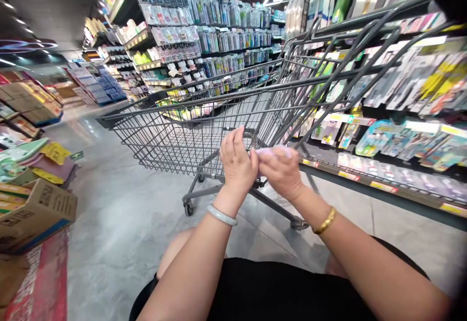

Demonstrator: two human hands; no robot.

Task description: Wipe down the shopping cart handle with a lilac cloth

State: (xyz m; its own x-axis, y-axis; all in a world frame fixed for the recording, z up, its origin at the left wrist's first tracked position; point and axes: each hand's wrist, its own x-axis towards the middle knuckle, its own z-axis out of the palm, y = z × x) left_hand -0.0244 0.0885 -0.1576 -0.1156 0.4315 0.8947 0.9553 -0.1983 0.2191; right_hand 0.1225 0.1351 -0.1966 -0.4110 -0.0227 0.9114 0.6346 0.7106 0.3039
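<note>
Near the middle of the view, my right hand [282, 172] is closed around a thin lilac object [273, 152]. Motion blur and my fingers hide its kind. Just to the left, my left hand [235, 160] is raised with its back toward me, fingers upright and slightly bent. The left thumb is close to the lilac object's left end; whether they touch I cannot tell. Both hands are in front of a grey wire shopping cart [175, 138]. A pale bangle [222, 215] circles my left wrist, and a gold bracelet [324, 220] my right.
Packaged goods hang on a shelf rack [343, 177] at the right, behind the cart handle. More stocked shelves [233, 39] stand beyond the cart. On the left, a cardboard box [47, 209] sits on a red base. Grey floor [120, 243] stretches between box and cart.
</note>
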